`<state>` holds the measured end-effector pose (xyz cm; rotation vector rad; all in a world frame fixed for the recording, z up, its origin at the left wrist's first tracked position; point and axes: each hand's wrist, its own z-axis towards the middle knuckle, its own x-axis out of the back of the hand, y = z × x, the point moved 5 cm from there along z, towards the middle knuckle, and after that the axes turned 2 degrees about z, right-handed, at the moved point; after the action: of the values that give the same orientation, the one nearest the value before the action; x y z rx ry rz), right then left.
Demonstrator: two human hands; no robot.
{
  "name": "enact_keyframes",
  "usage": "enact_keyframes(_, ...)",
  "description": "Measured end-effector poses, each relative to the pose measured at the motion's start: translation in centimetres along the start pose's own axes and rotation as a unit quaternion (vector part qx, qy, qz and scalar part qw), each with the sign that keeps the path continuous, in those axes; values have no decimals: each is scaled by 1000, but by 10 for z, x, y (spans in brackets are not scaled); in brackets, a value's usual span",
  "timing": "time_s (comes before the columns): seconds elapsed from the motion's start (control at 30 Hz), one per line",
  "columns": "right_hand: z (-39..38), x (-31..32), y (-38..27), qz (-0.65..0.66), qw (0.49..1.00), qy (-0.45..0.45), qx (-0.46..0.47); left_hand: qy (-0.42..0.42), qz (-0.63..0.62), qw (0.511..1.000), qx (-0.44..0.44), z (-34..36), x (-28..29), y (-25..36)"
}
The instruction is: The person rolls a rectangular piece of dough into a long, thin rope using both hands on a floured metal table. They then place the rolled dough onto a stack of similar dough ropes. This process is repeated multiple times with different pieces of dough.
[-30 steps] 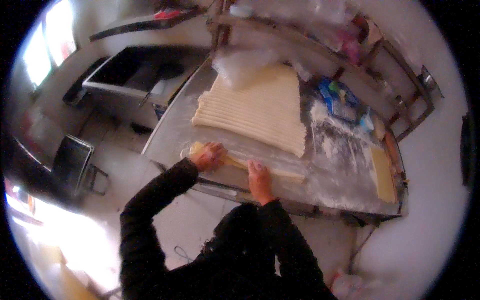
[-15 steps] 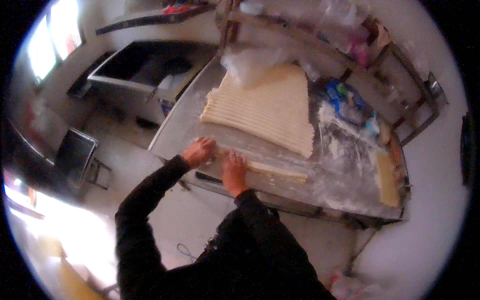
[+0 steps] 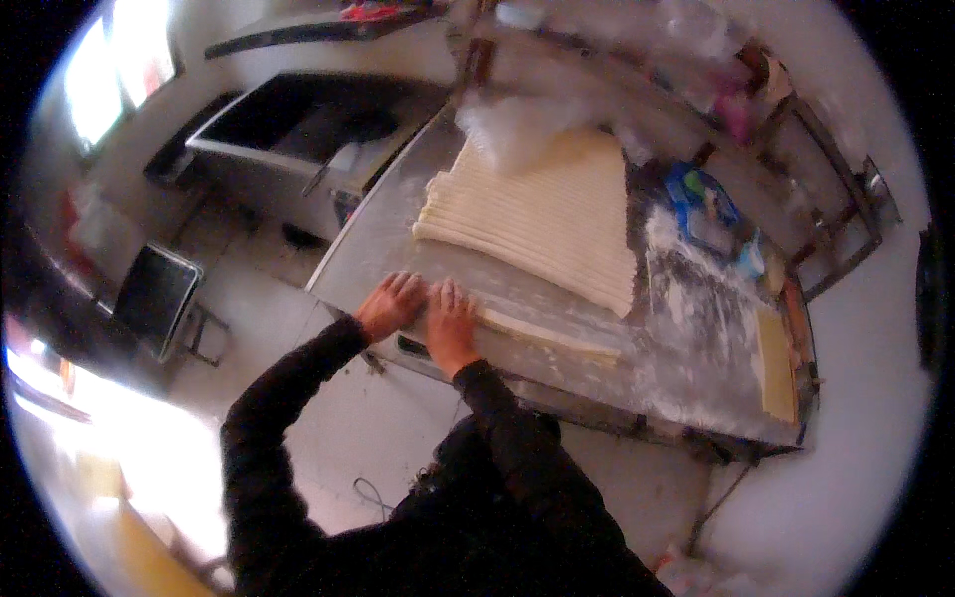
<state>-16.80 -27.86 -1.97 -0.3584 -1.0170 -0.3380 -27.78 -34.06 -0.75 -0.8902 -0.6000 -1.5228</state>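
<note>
Dough strip (image 3: 547, 338) disappears beneath the right hand (image 3: 453, 324).

There were two hands (image 3: 423, 310) and, clockwise from them, one bag (image 3: 509, 134) at one o'clock, one dough sheet (image 3: 542, 219) and one blue pack (image 3: 690, 207) at two, one strip (image 3: 552, 339) and one slab (image 3: 777, 363) at three, two bright panes (image 3: 93, 95) at ten.

Grey worktable (image 3: 383, 219), white flour (image 3: 686, 323) smeared over right part. Side-by-side dough strips (image 3: 542, 214) toward back; single long dough strip (image 3: 547, 338) near front edge; blue plastic package (image 3: 687, 202) back right, light-blue packet (image 3: 750, 260) beside it; flat yellow slab (image 3: 775, 366), material unclear, along right end.
</note>
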Motion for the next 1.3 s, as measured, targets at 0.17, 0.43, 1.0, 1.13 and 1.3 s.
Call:
enact_keyframes(0.17,-16,14,41,91,995,-47,11,-79,9,995,58,11,3,0)
enact_keyframes(0.43,-95,90,212,1,993,-101,-59,-263,-75,960,55,38,-63,-33)
enact_keyframes(1.0,-78,90,264,-13,991,-106,-84,-17,-82,991,103,71,-86,-39)
enact_keyframes(1.13,-85,87,277,-62,983,-116,-130,-158,-158,946,234,70,-76,-61)
enact_keyframes(1.3,-70,76,242,-20,991,-89,-99,-184,-116,948,232,72,-74,-54)
